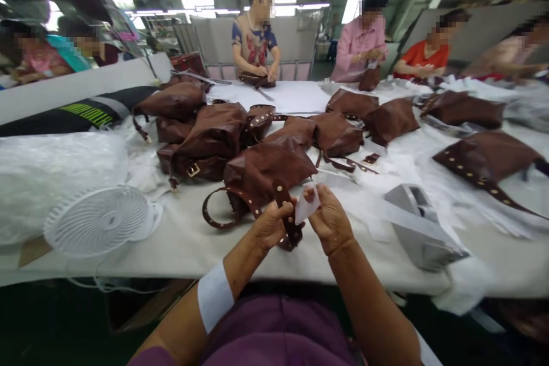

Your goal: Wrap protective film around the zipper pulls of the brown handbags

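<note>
My left hand [272, 223] is closed around a dark brown studded strap [283, 195], thumb laid across it. The strap belongs with, or lies against, a brown leather bag [268, 168] just beyond my hands, and a loop of studded strap curls on the table at its left. Beside the strap, my right hand [329, 220] pinches a small white sheet [307, 206], thin and partly see-through. The sheet's lower edge is close to the strap; whether they touch I cannot tell.
Several brown bags [210, 134] are heaped across the white table [180, 251]. A white fan [107, 220] lies at the left near clear plastic wrapping [55, 166]. A grey tape dispenser [422, 229] stands at the right. Across the table, a person [257, 40] handles another bag.
</note>
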Demonstrator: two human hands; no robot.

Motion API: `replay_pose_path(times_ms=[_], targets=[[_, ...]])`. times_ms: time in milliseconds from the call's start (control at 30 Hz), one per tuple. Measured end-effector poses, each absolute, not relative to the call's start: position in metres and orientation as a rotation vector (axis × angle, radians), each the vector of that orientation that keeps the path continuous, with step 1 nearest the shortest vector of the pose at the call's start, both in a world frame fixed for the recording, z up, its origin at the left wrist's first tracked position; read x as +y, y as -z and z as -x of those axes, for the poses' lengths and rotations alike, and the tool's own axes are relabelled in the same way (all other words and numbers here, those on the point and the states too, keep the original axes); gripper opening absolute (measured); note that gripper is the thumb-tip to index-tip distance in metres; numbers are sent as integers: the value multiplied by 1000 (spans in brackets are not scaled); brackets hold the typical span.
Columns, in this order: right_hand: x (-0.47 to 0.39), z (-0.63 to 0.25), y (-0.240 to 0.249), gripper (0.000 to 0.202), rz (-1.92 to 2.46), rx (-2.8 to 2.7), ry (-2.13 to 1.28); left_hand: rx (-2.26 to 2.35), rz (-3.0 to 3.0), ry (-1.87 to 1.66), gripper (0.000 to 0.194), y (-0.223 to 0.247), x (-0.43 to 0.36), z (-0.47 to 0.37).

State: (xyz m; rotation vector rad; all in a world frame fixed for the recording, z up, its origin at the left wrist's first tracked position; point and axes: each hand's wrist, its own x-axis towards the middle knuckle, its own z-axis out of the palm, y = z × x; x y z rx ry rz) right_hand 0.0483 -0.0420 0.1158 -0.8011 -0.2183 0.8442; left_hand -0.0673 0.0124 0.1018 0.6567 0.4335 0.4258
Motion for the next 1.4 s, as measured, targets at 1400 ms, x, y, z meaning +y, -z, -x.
replay_pose_path(times_ms=[1400], targets=[[-45,-37,-128,15,1545,-1207,-686,631,-2837,-184,15,-233,72,166]])
